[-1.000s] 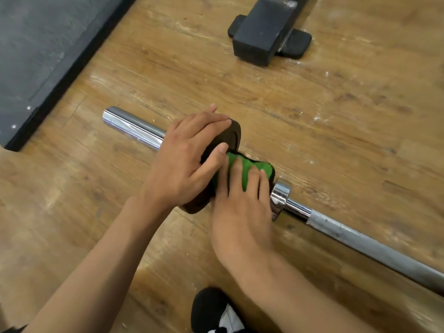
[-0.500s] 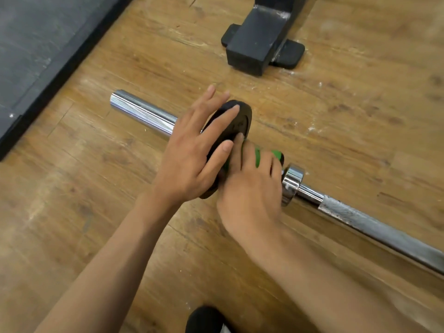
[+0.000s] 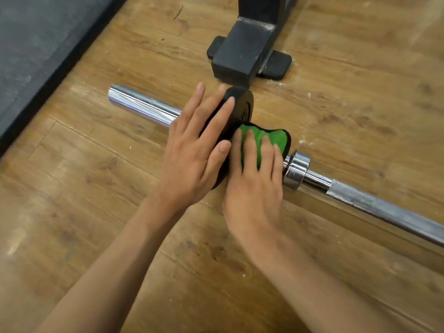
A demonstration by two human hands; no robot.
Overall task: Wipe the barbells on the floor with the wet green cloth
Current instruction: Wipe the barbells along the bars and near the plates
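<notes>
Worn wooden floor [image 3: 72, 212] across nearly the whole frame. In the upper left corner, a grey mat [image 3: 36, 44] with a dark edge. From left of centre down to the right edge, a steel barbell [image 3: 144, 106] flat on the floor, with a shiny sleeve at left and a duller shaft at lower right. At top centre, just beyond the bar, a black rack foot [image 3: 242, 51] on a dark pad.

From the bottom edge, two bare forearms reaching up to mid-frame. Left hand [image 3: 194, 159] at centre, fingers straight and spread, flat against the left face of a black weight plate [image 3: 242, 102], nothing gripped. Right hand [image 3: 254, 188] just beside it, fingers laid nearly straight over the green cloth [image 3: 276, 138], pressing rather than clutching.

Plate upright on the sleeve. Cloth bunched over the sleeve between the plate and the chrome collar [image 3: 298, 169], against the plate's right face, dark along its border. Collar just right of the right hand's little finger.
</notes>
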